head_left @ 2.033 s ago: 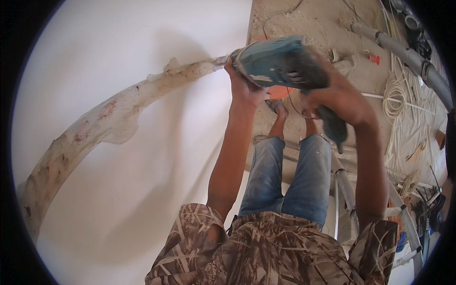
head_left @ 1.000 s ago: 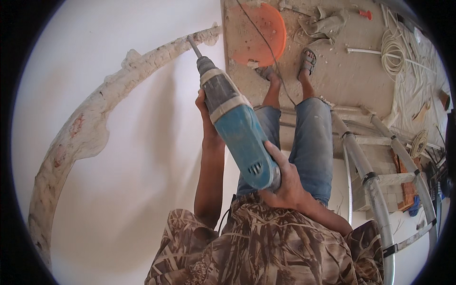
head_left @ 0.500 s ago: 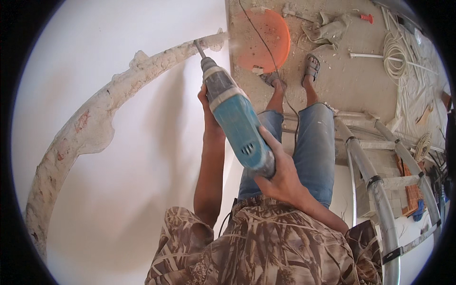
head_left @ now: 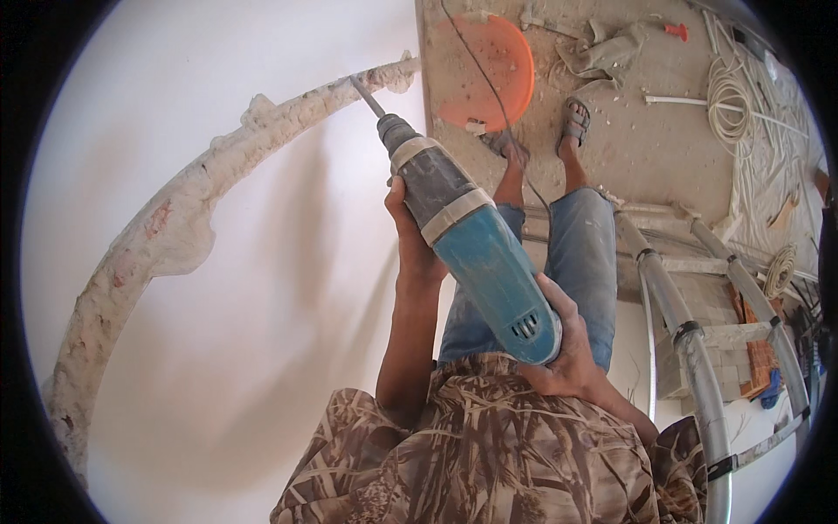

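Observation:
A blue and black rotary hammer is held across my front, angled up and left toward the wall. Its steel bit ends at the upper edge of a rough channel cut into the white wall; whether the tip touches is hard to tell. My left hand grips the dark front part from the left and below, its fingers partly hidden by the body. At the rear end, my right hand is closed around the tool, with the handle itself hidden.
An orange basin lies on the dusty floor by my sandalled feet. A dark cord runs past it. To my right stands an aluminium ladder, with coiled pale conduit and a crumpled sack farther off.
Both hands have drawn the rotary hammer back and to the right, toward my body. More of the bit shows, and its tip has shifted slightly left along the channel.

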The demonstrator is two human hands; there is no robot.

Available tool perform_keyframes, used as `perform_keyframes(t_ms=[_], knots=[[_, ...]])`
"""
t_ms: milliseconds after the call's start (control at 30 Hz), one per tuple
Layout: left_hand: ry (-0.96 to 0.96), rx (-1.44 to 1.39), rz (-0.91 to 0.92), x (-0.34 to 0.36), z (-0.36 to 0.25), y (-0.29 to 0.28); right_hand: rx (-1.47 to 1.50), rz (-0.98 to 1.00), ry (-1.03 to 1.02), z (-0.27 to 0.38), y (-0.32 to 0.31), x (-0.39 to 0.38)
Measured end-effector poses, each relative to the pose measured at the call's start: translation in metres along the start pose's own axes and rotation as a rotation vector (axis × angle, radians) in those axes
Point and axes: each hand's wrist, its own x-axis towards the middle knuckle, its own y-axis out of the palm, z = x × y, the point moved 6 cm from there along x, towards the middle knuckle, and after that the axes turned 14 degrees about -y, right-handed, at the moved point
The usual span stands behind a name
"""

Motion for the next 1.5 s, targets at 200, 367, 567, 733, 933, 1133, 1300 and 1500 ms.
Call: perform_keyframes(t_ms=[200,367,567,733,933,1133,1300,1500], knots=[[0.013,-0.025,-0.100,0.019,-0.024,0.002,0.015,0.057,0.091,0.004,-0.007,0.045],[0.008,-0.076,0.041,0.048,-0.044,-0.009,-0.037,0.030,0.046,-0.003,0.002,0.081],[-0.028,-0.146,-0.010,0.031,-0.027,-0.019,0.023,0.030,0.108,0.006,0.007,0.053],[0.032,-0.084,-0.033,-0.020,-0.008,0.009,0.024,-0.019,-0.019,0.018,-0.001,0.003],[0.041,-0.169,-0.056,-0.027,-0.014,0.014,0.061,-0.033,-0.008,0.025,0.009,0.001],[-0.014,-0.228,0.131,0.003,-0.033,-0.018,0.010,0.012,0.101,0.033,0.027,0.042],[-0.167,-0.511,0.187,-0.005,-0.048,0.006,-0.086,0.128,0.157,0.043,0.042,0.067],[-0.189,-0.708,0.351,-0.006,-0.043,-0.003,-0.214,0.307,0.159,0.051,0.039,0.067]])
